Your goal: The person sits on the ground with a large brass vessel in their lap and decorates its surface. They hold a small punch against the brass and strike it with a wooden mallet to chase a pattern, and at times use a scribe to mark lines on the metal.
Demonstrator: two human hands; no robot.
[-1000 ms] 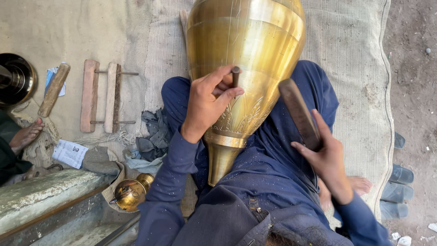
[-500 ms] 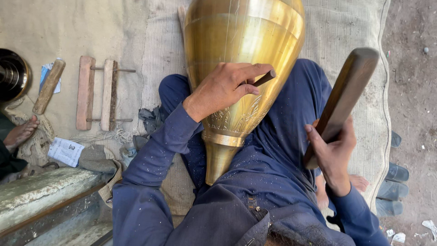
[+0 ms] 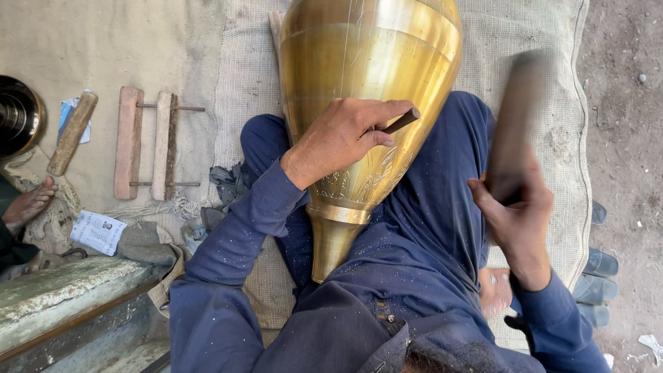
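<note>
Head view looks down on a large brass vessel (image 3: pixel 369 83) lying across the person's lap, narrow neck toward the body; it looks heavy, rigid and slick, best steadied at the neck. Left hand (image 3: pixel 342 138) rests on its engraved band, fingers pinching a thin punch (image 3: pixel 402 120); right hand (image 3: pixel 514 207) is wrapped around a motion-blurred wooden mallet (image 3: pixel 514 124); the vessel's top is cut off.

The wooden mallet (image 3: pixel 514 124) is blurred; the brass vase (image 3: pixel 369 83) is cut off by the top edge.
</note>
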